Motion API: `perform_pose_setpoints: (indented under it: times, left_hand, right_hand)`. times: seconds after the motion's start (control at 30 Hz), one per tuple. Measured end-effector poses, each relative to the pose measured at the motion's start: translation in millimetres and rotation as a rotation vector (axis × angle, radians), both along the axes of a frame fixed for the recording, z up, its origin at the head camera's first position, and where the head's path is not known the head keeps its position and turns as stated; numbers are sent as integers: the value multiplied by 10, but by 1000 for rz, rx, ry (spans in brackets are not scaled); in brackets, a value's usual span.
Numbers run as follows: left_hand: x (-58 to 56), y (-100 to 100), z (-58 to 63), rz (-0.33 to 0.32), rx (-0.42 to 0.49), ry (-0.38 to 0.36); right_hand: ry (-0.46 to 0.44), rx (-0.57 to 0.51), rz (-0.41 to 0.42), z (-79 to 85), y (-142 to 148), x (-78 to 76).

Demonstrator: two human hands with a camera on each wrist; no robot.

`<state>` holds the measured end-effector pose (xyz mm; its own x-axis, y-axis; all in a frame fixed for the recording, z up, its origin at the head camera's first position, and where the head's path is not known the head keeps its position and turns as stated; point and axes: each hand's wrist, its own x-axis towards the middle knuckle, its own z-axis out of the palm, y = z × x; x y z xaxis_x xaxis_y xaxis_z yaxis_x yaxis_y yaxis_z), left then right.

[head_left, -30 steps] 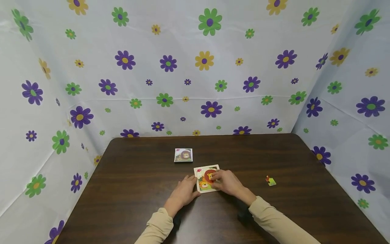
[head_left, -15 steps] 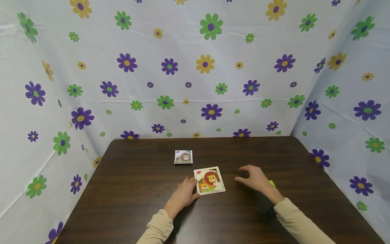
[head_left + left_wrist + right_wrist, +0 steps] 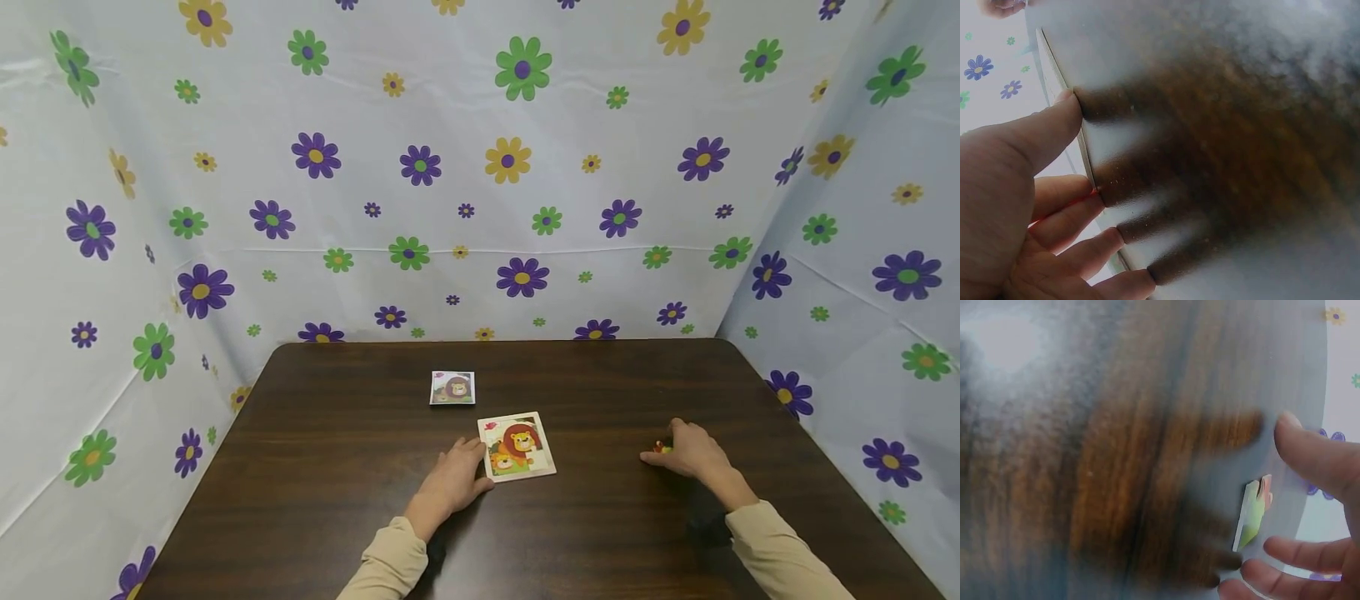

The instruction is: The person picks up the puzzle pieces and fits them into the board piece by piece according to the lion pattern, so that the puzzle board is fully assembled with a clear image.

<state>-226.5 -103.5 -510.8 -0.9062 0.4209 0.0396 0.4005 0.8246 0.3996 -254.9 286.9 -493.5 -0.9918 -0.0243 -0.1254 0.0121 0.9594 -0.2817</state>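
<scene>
A jigsaw puzzle (image 3: 517, 447) in a square pale frame, showing a lion and a smaller animal, lies mid-table with a bare spot at its lower right. My left hand (image 3: 448, 482) rests at the frame's left side, fingertips on the table and thumb by the near corner. In the left wrist view the frame's thin edge (image 3: 1051, 61) runs past the thumb. Off to the right, my right hand (image 3: 693, 454) hovers with thumb and fingers spread around a loose puzzle piece (image 3: 1251, 515), green and red, lying on the table. In the head view the hand partly covers that piece.
Behind the puzzle lies a square picture card (image 3: 453, 388) with a matching lion scene. The dark wooden table (image 3: 337, 433) ends at a white flowered cloth (image 3: 420, 208) at the back and sides.
My right hand has left the puzzle and moved right to the loose piece, baring the lion picture. The left hand stays at the frame's left edge. The head view has tilted slightly up.
</scene>
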Motion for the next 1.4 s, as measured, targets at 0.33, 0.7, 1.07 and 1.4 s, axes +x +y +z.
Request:
perform_pose_setpoints:
  times: [0.33, 0.7, 1.07, 1.4]
  left_hand:
    - [-18, 1, -23, 7, -7, -5]
    - [-25, 9, -39, 5, -12, -4]
    - [-11, 9, -26, 11, -10, -15]
    - [-4, 8, -19, 7, -1, 1]
  right_hand:
    - [-53, -125, -50, 6, -27, -40]
    - [69, -158, -28, -3, -86, -50]
    - [228, -271, 97, 118, -319, -105]
    - [2, -733, 76, 182, -710, -162]
